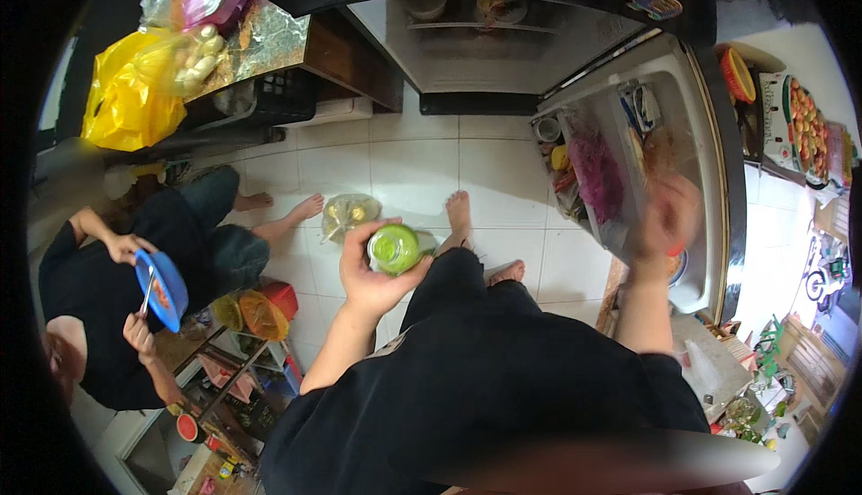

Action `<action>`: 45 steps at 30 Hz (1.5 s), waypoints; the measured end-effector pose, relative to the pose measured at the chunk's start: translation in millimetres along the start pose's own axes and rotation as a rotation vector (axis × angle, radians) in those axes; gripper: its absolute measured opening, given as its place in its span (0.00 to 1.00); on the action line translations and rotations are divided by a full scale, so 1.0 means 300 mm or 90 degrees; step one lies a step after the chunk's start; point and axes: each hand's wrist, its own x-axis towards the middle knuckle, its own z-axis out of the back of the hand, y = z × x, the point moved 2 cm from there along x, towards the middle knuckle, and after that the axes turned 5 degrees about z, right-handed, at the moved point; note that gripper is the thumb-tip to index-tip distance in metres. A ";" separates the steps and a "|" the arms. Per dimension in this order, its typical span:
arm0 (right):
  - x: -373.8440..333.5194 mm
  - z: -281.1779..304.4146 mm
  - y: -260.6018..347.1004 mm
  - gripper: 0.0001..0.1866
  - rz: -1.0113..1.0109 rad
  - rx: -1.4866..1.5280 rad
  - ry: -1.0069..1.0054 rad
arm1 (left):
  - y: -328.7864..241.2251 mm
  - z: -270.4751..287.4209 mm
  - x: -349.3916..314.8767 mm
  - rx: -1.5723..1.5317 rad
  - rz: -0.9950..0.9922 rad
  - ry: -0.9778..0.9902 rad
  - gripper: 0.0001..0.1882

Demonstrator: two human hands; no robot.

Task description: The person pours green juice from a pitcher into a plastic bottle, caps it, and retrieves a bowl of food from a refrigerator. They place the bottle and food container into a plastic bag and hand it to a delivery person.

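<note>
My left hand (365,271) is wrapped round a clear jar (395,249) with bright green contents, in front of my body and above the tiled floor. At the opened fridge door (707,167), my right hand (666,215) is smeared by motion, so its fingers cannot be read. A small red spot shows by that hand, too blurred to name. Beside it, the door shelf holds a purple plastic bag (595,172), a small round container (546,129) and several packets.
A person (135,244) at the left holds a blue bowl (172,293) and a utensil. A tied plastic bag (348,215) lies on the floor near my feet. A yellow bag (135,91) hangs over the counter (269,46) at upper left. A rack (235,360) stands at lower left.
</note>
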 end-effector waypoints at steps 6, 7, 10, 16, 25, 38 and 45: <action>-0.047 -0.948 -0.398 0.18 -0.785 0.562 0.213 | 0.153 0.043 -0.084 -0.076 0.082 -0.044 0.36; -0.044 -1.046 -0.489 0.21 -0.877 0.655 0.136 | 0.179 0.057 -0.104 -0.066 0.090 -0.060 0.36; 0.009 -1.240 -0.739 0.23 -0.987 0.613 0.058 | 0.269 0.100 -0.166 -0.022 0.136 -0.065 0.40; 0.076 -1.439 -0.894 0.24 -0.895 0.536 0.069 | 0.374 0.143 -0.208 -0.021 0.199 -0.181 0.38; -0.066 -1.378 -1.027 0.21 -0.681 0.589 -0.052 | 0.358 0.150 -0.138 -0.053 0.168 -0.154 0.37; -0.369 -0.804 -0.318 0.13 -0.971 0.526 -0.048 | 0.101 0.105 -0.151 -0.016 0.052 -0.094 0.37; -0.345 -0.146 0.022 0.18 -0.711 0.287 0.276 | -0.141 0.029 -0.187 0.007 -0.103 -0.056 0.36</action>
